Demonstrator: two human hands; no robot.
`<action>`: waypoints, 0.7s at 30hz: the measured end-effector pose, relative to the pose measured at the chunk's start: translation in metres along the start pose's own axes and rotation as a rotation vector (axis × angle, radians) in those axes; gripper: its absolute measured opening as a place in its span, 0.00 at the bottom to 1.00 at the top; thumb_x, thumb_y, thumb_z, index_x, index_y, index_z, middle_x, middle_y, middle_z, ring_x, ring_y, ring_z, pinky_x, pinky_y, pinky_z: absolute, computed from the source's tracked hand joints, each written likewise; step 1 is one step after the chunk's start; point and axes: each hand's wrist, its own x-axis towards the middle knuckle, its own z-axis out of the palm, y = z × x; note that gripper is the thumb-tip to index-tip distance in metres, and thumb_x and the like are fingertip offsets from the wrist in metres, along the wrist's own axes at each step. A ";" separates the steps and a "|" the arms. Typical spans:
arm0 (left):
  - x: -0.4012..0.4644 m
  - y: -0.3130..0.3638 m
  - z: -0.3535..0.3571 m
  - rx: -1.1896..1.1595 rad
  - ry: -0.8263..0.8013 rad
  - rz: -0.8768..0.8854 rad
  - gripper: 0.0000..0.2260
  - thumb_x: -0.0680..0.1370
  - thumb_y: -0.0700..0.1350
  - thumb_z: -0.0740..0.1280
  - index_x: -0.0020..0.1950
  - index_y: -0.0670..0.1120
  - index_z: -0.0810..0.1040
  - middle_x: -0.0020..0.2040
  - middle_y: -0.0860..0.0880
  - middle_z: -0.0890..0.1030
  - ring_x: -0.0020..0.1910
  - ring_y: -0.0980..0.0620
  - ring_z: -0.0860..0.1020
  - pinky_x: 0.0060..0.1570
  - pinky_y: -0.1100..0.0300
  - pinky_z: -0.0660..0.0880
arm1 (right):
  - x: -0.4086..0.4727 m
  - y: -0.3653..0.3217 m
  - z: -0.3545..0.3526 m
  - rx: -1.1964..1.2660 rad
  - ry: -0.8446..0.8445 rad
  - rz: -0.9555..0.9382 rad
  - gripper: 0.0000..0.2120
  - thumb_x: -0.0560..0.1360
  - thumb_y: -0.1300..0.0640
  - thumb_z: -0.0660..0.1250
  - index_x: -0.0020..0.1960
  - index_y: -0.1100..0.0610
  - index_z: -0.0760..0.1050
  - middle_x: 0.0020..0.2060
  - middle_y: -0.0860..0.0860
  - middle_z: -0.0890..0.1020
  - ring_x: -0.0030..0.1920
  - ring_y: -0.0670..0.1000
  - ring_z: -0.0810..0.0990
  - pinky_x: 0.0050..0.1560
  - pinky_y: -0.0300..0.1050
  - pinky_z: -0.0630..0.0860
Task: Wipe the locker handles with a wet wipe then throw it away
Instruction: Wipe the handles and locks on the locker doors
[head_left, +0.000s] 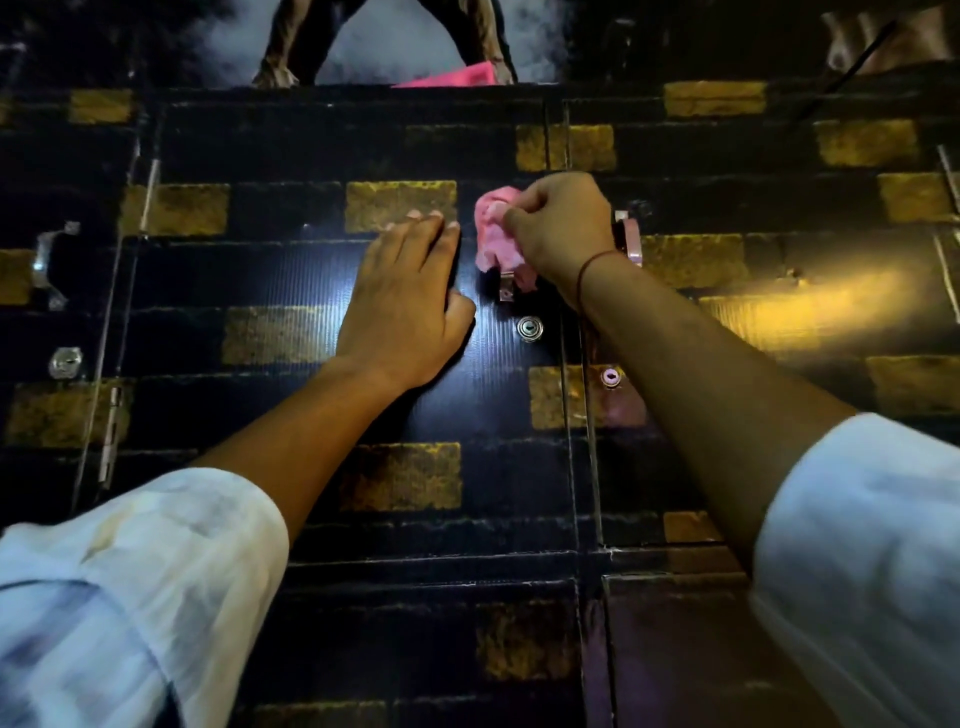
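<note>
Wet wipe (497, 235) in right hand (558, 228), on handle (507, 287)

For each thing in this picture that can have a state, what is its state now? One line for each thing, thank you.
left hand: open, fingers straight, pressed flat on the middle locker door.
right hand: grips the pink wipe.
pink wipe: crumpled, wrapped on the middle handle.
middle handle: mostly covered by the wipe, lower end showing.
middle locker door: closed.
right handle: bare, partly behind the right hand.
left handle: bare, untouched.
</note>
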 end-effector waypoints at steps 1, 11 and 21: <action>0.000 0.000 0.000 0.003 -0.001 -0.002 0.32 0.76 0.52 0.52 0.78 0.39 0.67 0.76 0.40 0.68 0.77 0.41 0.63 0.78 0.43 0.59 | 0.005 -0.004 0.001 -0.009 0.000 0.033 0.09 0.75 0.53 0.74 0.39 0.57 0.83 0.37 0.52 0.84 0.38 0.49 0.83 0.45 0.47 0.83; 0.000 -0.001 0.001 0.027 -0.030 0.010 0.32 0.78 0.51 0.52 0.80 0.39 0.64 0.79 0.39 0.65 0.80 0.41 0.60 0.80 0.45 0.55 | -0.030 0.016 -0.005 -0.021 -0.019 -0.242 0.03 0.77 0.55 0.71 0.48 0.53 0.80 0.40 0.42 0.79 0.40 0.39 0.77 0.42 0.26 0.73; -0.001 0.001 -0.002 0.009 -0.069 0.007 0.33 0.78 0.53 0.48 0.81 0.39 0.60 0.81 0.40 0.61 0.82 0.42 0.55 0.81 0.47 0.49 | -0.043 0.035 -0.005 -0.105 -0.077 -0.419 0.11 0.72 0.63 0.73 0.53 0.57 0.76 0.46 0.51 0.83 0.46 0.50 0.83 0.49 0.50 0.81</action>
